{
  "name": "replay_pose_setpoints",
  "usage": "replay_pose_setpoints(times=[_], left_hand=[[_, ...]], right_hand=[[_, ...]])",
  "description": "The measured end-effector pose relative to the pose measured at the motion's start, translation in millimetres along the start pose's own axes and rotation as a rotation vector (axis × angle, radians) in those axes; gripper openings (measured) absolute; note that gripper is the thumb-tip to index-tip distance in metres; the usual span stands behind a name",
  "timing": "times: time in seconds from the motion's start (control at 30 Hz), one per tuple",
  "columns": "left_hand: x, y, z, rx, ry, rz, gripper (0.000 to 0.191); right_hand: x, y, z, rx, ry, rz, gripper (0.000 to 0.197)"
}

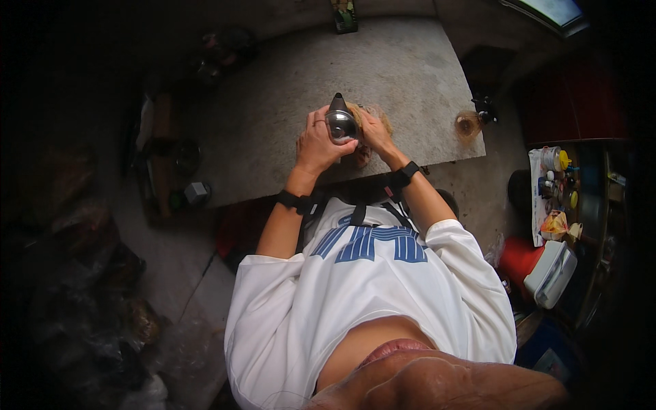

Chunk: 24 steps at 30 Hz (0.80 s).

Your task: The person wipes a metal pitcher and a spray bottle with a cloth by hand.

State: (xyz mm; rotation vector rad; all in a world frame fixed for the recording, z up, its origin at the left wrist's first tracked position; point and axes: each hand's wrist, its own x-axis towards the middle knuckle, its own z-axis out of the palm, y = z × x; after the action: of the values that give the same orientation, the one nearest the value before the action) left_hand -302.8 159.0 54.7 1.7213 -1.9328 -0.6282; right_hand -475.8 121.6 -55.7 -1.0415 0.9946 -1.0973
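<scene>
My left hand (pixel 320 138) is wrapped around a shiny metal vessel (pixel 342 126) with a black tapered part (pixel 338 102) pointing away from me. The thumb lies across its near side. On the other side, my right hand (pixel 376 134) grips a tan and pinkish piece of cloth (pixel 385 122), pressed close against the vessel. More of the crumpled cloth shows below the hands. Its exact contact with the metal is hidden by my fingers. Both hands are over the near part of a rough grey tabletop (pixel 287 66).
An amber see-through vessel (pixel 467 125) stands at the table's right corner. A dark printed box (pixel 344 18) is at the far edge. Jars (pixel 552 159) line a shelf on the right, above a red bucket (pixel 515 261) and a white container (pixel 551 274). Plastic bags (pixel 174 348) lie at lower left.
</scene>
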Motion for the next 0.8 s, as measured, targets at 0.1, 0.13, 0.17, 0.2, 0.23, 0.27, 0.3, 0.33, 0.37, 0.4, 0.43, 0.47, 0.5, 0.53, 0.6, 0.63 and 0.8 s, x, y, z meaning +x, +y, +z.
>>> replay_pose_setpoints(times=[0.1, 0.13, 0.17, 0.2, 0.23, 0.27, 0.3, 0.33, 0.37, 0.4, 0.43, 0.47, 0.5, 0.53, 0.6, 0.63, 0.8], left_hand=[[-1, 4, -4, 0.064, -0.066, -0.113, 0.099], [-3, 4, -4, 0.06, -0.07, -0.155, 0.101], [-6, 0, 0, 0.06, -0.074, -0.155, 0.101], [-7, -4, 4, -0.031, 0.008, -0.097, 0.1], [-8, -9, 8, -0.123, 0.09, -0.042, 0.099], [-9, -15, 13, -0.174, 0.055, -0.1, 0.098], [-11, -20, 17, -0.173, 0.052, -0.104, 0.098], [-12, -25, 21, -0.229, 0.096, -0.07, 0.098], [-13, -29, 26, -0.283, 0.142, -0.039, 0.098], [-15, -32, 28, -0.311, 0.163, 0.005, 0.098], [-17, -36, 31, -0.309, 0.156, -0.003, 0.098], [-18, -40, 34, -0.276, 0.183, 0.028, 0.097], [-23, -45, 37, -0.241, 0.203, 0.054, 0.097], [-23, -45, 38, -0.236, 0.19, 0.048, 0.097], [-23, -45, 38, -0.243, 0.188, 0.048, 0.095], [-24, -49, 40, -0.235, 0.177, 0.044, 0.095], [-24, -53, 41, -0.294, 0.168, -0.116, 0.094]], right_hand=[[-12, -41, 13, -0.124, -0.022, 0.189, 0.038], [-19, -51, 16, -0.176, -0.055, 0.05, 0.038], [-23, -54, 19, -0.226, -0.09, -0.089, 0.038], [-23, -50, 20, -0.219, -0.108, -0.119, 0.038], [-22, -47, 22, -0.218, -0.101, -0.119, 0.038], [-19, -42, 26, -0.256, -0.092, -0.294, 0.038], [-17, -36, 28, -0.293, -0.088, -0.468, 0.038], [-14, -24, 24, -0.294, -0.082, -0.466, 0.038], [-12, -10, 22, -0.325, -0.078, -0.454, 0.041], [-11, 3, 22, -0.353, -0.078, -0.438, 0.044], [-10, 16, 21, -0.38, -0.079, -0.42, 0.048], [-9, 27, 14, -0.475, -0.105, -0.379, 0.051], [-7, 39, 9, -0.464, -0.105, -0.362, 0.051], [1, 51, 2, -0.525, -0.062, -0.38, 0.051], [13, 79, -12, -0.569, 0.049, -0.345, 0.051], [20, 85, -13, -0.558, 0.053, -0.336, 0.051], [17, 76, -1, -0.447, 0.061, -0.21, 0.05]])
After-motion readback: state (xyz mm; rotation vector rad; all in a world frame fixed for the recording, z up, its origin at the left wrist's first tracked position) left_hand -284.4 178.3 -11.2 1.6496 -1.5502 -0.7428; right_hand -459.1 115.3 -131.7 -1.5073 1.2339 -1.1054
